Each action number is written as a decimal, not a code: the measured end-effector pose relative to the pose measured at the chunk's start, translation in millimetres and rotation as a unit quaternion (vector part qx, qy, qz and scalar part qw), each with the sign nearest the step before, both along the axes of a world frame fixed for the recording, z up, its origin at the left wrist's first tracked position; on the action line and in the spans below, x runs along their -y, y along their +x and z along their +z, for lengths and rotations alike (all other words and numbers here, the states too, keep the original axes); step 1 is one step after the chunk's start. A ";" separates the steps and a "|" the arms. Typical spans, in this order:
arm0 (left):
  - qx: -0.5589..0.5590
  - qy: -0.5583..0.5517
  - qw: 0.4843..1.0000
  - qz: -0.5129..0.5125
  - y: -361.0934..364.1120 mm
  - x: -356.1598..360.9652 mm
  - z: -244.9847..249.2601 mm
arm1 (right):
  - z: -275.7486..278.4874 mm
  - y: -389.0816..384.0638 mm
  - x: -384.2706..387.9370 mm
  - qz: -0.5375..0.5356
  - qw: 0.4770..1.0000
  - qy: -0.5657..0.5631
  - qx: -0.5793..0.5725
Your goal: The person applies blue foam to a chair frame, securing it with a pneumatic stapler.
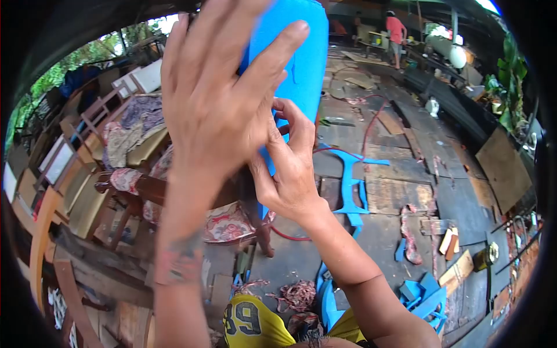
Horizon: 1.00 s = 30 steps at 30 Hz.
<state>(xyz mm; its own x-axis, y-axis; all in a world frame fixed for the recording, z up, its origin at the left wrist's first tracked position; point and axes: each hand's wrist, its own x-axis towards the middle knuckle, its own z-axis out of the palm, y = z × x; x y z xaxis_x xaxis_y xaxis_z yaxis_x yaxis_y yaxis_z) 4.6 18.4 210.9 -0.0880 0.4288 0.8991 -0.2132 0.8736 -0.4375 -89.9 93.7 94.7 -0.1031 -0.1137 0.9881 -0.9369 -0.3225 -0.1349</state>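
Note:
A tall, smooth blue panel (pixel 307 64) stands upright before me, partly hidden by both hands. My left hand (pixel 223 87) is raised in front of its left side, blurred, with the fingers stretched out and the thumb apart. Just below and to the right, my right hand (pixel 290 159) is closed, its fingers curled and thumb bent in against the lower part of the panel. Whatever those fingers pinch is hidden. Under the hands is a dark wooden chair frame with a floral-covered seat (pixel 229 223).
Blue plastic pieces (pixel 351 185) and cut blue scraps (pixel 423 296) lie on the patchwork floor. A red hose (pixel 368 130) crosses it. Wooden chair frames (pixel 96 124) pile up at left. Shredded cloth (pixel 297 294) lies near my legs. A person in a red shirt (pixel 395 29) stands far back.

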 end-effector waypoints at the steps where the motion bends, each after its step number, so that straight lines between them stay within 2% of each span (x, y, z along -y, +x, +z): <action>1: 0.088 -0.048 0.988 0.117 2.1 3.6 14.3 | -2.6 -2.0 -0.9 0.014 1.000 -0.009 0.009; 2: 0.174 -0.095 0.952 0.233 6.5 3.2 24.9 | -5.0 -6.1 -4.0 0.053 0.999 -0.002 0.012; 3: 0.183 -0.104 0.946 0.248 13.2 -1.2 32.6 | -7.6 -9.9 -7.3 0.093 0.996 0.004 0.015; 5: 0.202 -0.149 0.895 0.368 25.8 -11.0 42.3 | -9.6 -13.6 -21.1 0.114 0.993 -0.008 0.024; 6: 0.171 -0.235 0.897 0.332 23.2 -7.1 45.3 | -14.3 -15.9 -26.0 0.123 0.992 -0.012 0.025; 9: 0.165 -0.257 0.880 0.365 22.2 -11.2 48.6 | -32.2 -15.4 -51.9 0.145 0.985 -0.040 0.089; 10: 0.242 -0.220 0.814 0.480 29.3 -28.9 56.1 | -43.1 -17.2 -62.4 0.154 0.981 -0.045 0.112; 11: 0.247 -0.226 0.805 0.489 30.2 -27.7 57.2 | -55.5 -20.4 -72.2 0.164 0.976 -0.049 0.133; 15: 0.248 -0.280 0.812 0.448 27.1 -17.3 58.8 | -132.7 -31.9 -77.6 0.188 0.937 -0.062 0.289; 17: 0.243 -0.303 0.819 0.423 25.2 -12.7 57.3 | -161.2 -36.4 -65.9 0.256 0.860 -0.036 0.439; 21: 0.251 -0.300 0.816 0.426 23.7 -15.0 54.4 | -170.5 -47.9 -61.2 0.261 0.878 -0.012 0.402; 23: 0.242 -0.309 0.850 0.350 24.0 -7.8 54.3 | -176.1 -47.2 -60.6 0.363 0.795 -0.044 0.484; 24: 0.247 -0.311 0.846 0.355 24.2 -12.0 54.4 | -175.6 -47.8 -62.2 0.391 0.784 -0.044 0.479; 25: 0.246 -0.328 0.829 0.381 24.5 -17.1 54.2 | -177.4 -49.6 -62.4 0.397 0.779 -0.045 0.483; 27: 0.252 -0.348 0.805 0.409 23.6 -24.3 54.3 | -182.0 -53.7 -62.0 0.374 0.804 -0.009 0.462; 30: 0.269 -0.344 0.817 0.376 17.9 -28.4 57.2 | -177.8 -56.7 -65.2 0.397 0.784 -0.027 0.476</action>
